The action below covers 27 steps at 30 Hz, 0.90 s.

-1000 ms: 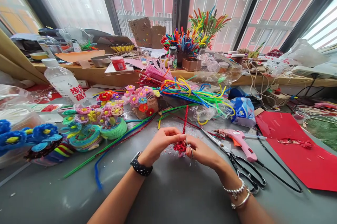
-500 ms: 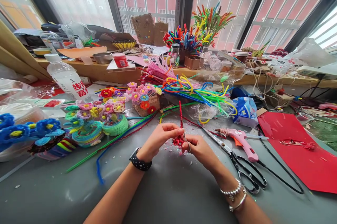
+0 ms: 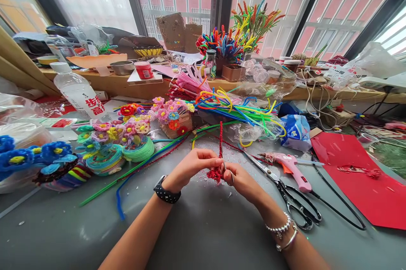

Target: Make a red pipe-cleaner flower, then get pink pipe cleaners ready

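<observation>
Both my hands meet over the grey table [image 3: 206, 227] and pinch a red glittery pipe cleaner [image 3: 220, 143]. Its free end stands upright between them, and its lower part is wound into a small red coil [image 3: 215, 174]. My left hand [image 3: 193, 167], with a black watch on the wrist, grips the stem from the left. My right hand [image 3: 242, 181], with silver bracelets on the wrist, holds the coil from the right, with a thin metal piece showing at its fingers. Red glitter crumbs lie on the table beneath them.
Scissors [image 3: 285, 194] and a pink glue gun [image 3: 290, 166] lie just right of my hands, beside red paper [image 3: 358, 185]. A pile of coloured pipe cleaners [image 3: 241, 111] lies behind. Pipe-cleaner flower baskets [image 3: 111, 143] and a water bottle [image 3: 79, 94] stand to the left.
My hands stayed together on the red pipe cleaner, and its upright end swayed slightly left and then right again. The view shifted a little.
</observation>
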Tool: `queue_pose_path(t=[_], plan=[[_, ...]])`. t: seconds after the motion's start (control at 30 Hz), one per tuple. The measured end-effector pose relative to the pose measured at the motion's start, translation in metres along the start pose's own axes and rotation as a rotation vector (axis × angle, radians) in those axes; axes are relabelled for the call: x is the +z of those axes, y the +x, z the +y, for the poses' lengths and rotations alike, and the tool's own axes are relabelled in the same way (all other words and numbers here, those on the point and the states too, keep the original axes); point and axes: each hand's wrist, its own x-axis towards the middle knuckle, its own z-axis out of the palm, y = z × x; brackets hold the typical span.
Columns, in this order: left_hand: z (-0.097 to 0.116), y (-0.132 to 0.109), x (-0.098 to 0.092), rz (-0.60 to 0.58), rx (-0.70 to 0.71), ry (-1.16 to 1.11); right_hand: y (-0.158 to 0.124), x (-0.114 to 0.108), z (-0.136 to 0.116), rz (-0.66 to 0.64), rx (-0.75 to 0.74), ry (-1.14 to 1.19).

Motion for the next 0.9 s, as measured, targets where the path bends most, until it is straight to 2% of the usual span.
queue_pose_path(t=[0.23, 0.47, 0.7, 0.9], plan=[[-0.0001, 0.0005, -0.0025, 0.042, -0.029, 0.007, 0.0005, 0.0025, 0.001, 0.046, 0.024, 0.019], [0.0011, -0.0011, 0.0008, -0.035, -0.064, -0.013, -0.0011, -0.0003, -0.0011, -0.005, -0.024, 0.012], [0.003, -0.0008, -0.0012, 0.038, -0.07, 0.001, 0.0004, 0.0019, 0.0015, 0.068, 0.027, 0.06], [0.0016, -0.001, 0.0006, -0.041, -0.061, -0.016, -0.0007, 0.0005, 0.0009, 0.008, -0.009, 0.1]])
